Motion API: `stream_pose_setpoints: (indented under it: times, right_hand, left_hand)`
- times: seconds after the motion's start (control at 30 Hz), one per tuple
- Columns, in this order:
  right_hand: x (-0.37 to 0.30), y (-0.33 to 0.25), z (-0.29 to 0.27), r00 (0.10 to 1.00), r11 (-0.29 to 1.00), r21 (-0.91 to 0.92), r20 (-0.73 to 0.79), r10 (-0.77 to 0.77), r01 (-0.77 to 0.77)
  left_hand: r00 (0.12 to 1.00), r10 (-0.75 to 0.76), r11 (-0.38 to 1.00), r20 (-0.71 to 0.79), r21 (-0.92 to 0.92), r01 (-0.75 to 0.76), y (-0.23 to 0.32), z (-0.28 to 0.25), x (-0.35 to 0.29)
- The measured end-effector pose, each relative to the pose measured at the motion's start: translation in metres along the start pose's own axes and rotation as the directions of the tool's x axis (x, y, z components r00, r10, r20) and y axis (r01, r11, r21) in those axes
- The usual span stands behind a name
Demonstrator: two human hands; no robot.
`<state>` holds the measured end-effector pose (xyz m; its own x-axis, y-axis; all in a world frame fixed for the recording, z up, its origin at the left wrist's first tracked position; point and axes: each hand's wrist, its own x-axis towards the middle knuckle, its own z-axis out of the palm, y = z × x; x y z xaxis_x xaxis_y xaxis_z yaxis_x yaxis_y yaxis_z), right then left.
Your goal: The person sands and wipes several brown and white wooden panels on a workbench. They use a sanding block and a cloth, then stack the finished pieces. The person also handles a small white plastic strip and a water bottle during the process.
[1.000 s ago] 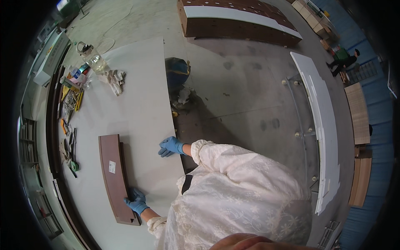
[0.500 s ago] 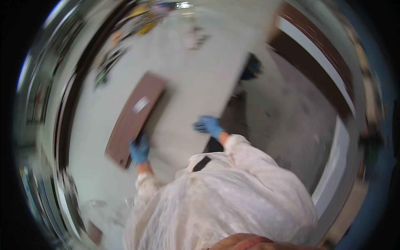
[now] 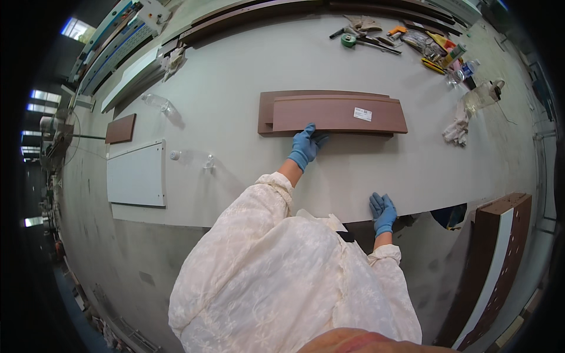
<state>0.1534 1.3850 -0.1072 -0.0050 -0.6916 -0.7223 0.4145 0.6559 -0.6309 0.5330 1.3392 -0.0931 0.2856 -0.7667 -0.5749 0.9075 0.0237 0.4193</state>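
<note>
Head view: the left hand had its fingertips at the near edge of the stacked brown boards, though whether its grip pinched them I could not tell. Steadying or positioning the boards seemed the step in hand; lifting them would call for a firm two-handed grip. The right hand, empty, fingers extended, lay at the near edge of the desk. Tools and a tape measure lay beyond the boards.

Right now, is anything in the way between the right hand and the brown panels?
Nothing visible: only pale tabletop lies between the right hand and the brown panels. The left hand is at their near edge, left of that straight path.
</note>
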Motion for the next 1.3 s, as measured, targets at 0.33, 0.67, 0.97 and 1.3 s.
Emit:
stream_pose_setpoints:
  times: [0.33,0.67,0.97,1.3]
  right_hand:
    - [0.001,-0.005,0.004,0.999,0.999,-0.015,-0.022,0.028,-0.029]
    - [-0.006,-0.013,0.010,0.996,0.996,0.014,-0.001,0.090,-0.090]
    - [-0.034,-0.057,0.024,0.978,0.954,0.263,0.187,0.096,-0.144]
    - [0.007,-0.059,0.042,0.964,0.998,0.066,0.266,0.001,-0.019]
  left_hand:
    - [0.995,0.031,0.998,0.095,0.056,-0.036,0.034,-0.006,-0.046]
    - [0.987,-0.031,0.986,0.159,0.167,0.004,0.051,-0.019,-0.104]
    - [0.985,-0.058,0.953,0.162,0.302,0.006,0.050,-0.043,-0.148]
    - [0.987,-0.059,0.960,0.148,0.280,0.016,0.050,-0.050,-0.130]
